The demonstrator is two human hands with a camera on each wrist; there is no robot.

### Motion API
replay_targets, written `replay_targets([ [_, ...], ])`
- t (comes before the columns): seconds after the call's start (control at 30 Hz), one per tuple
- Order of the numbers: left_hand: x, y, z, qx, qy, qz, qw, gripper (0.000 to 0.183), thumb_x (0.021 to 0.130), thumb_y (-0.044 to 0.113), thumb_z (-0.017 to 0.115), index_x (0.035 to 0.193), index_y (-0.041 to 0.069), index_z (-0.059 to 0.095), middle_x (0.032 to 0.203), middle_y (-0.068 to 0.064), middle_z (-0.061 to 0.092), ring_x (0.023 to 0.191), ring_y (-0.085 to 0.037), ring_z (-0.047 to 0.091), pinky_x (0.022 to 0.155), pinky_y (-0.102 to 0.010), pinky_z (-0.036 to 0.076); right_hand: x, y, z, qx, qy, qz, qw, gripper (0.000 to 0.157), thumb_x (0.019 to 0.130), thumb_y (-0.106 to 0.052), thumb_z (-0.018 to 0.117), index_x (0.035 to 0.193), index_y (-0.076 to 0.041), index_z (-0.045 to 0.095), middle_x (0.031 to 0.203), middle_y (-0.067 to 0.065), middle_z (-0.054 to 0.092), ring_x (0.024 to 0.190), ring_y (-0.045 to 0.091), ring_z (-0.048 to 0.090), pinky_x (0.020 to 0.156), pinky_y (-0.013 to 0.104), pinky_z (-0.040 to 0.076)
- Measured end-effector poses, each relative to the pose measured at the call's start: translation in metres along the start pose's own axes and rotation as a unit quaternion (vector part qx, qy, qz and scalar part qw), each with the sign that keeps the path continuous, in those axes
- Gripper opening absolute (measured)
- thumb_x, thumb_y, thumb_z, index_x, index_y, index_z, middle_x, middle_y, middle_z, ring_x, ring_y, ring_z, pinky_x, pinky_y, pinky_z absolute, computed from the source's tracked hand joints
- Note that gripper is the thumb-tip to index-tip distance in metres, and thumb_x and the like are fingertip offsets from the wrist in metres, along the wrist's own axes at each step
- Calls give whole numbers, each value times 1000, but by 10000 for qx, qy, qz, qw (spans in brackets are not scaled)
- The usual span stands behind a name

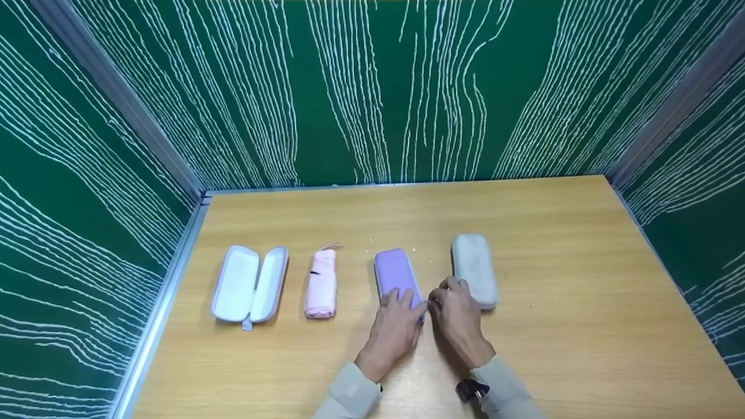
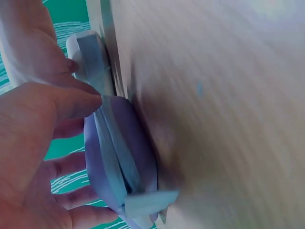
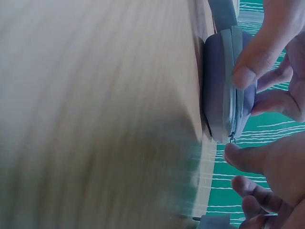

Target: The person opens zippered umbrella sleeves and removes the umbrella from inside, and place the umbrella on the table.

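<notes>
A closed purple zip case lies on the table between both hands. My left hand grips its near part, fingers over the top and thumb along the zipped side. In the left wrist view, a pale zipper band runs round the purple case, with a light tab sticking out. At the case's near right corner, my right hand has its fingers curled and pinches the small zipper pull. Just beyond the right hand lies a closed grey case.
A folded pink umbrella with a wrist cord lies left of the purple case. Farther left, a lavender case lies opened flat, white lining upward. Green walls with white lines stand behind the table and at both sides.
</notes>
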State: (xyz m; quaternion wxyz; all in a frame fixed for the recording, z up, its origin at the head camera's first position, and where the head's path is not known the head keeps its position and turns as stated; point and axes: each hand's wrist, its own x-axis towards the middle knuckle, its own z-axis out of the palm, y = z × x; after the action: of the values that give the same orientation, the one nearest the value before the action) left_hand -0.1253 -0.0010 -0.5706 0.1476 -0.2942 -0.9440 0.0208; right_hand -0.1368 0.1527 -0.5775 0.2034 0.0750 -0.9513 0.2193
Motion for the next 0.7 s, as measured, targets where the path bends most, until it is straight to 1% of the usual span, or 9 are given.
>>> replay_targets([
  [0.1,1,2,3,118,221,-122,9996,29,84,43,60,108,28,58,101,-4,50,96,-27,48,78,-41,44,2,0,0,-25,48,-55,10000,7,68,-8,76,70,-14,72,82,0,53,76,24,47,55,36,46],
  [0.17,0,4,6,202,462,-224,9985,27,83,43,62,104,27,59,98,-4,52,95,-27,51,79,-40,45,2,-1,2,-35,66,-91,9999,8,68,-7,76,69,-14,72,82,1,54,76,24,48,54,36,47],
  [0.27,-1,5,8,306,805,-342,9957,24,81,40,64,100,26,60,93,-4,53,92,-27,53,79,-41,46,3,-2,3,-15,52,-104,9999,9,68,-7,76,68,-14,71,83,1,54,76,23,48,53,36,47],
  [0.33,-1,6,9,335,955,-378,9941,22,81,37,64,99,25,62,91,-4,53,90,-27,54,78,-41,47,4,-3,3,-2,44,-85,10000,9,68,-7,77,68,-14,71,83,0,54,77,23,48,53,37,47],
  [0.4,0,7,8,339,964,-372,9941,22,81,35,63,100,24,62,90,-4,53,90,-27,54,78,-42,47,6,-3,4,12,30,-68,10000,8,68,-8,76,68,-14,71,83,1,53,78,23,48,53,38,47],
  [0.5,0,7,7,284,845,-353,9954,24,81,35,63,103,24,62,93,-5,53,90,-27,53,79,-43,47,9,-2,4,19,20,-78,10000,7,68,-9,76,69,-13,70,82,0,52,77,23,49,52,39,47],
  [0.6,0,8,6,199,701,-402,9965,31,80,35,64,109,24,62,96,-6,53,92,-27,52,80,-42,46,12,-1,6,38,12,-143,9999,7,68,-8,76,69,-12,70,81,1,51,76,23,48,51,39,47],
  [0.7,0,9,6,160,644,-480,9966,37,79,38,65,114,24,62,97,-7,53,93,-28,51,81,-42,45,14,1,7,53,48,-191,9998,8,70,-6,73,68,-13,70,80,1,51,75,23,47,51,37,46],
])
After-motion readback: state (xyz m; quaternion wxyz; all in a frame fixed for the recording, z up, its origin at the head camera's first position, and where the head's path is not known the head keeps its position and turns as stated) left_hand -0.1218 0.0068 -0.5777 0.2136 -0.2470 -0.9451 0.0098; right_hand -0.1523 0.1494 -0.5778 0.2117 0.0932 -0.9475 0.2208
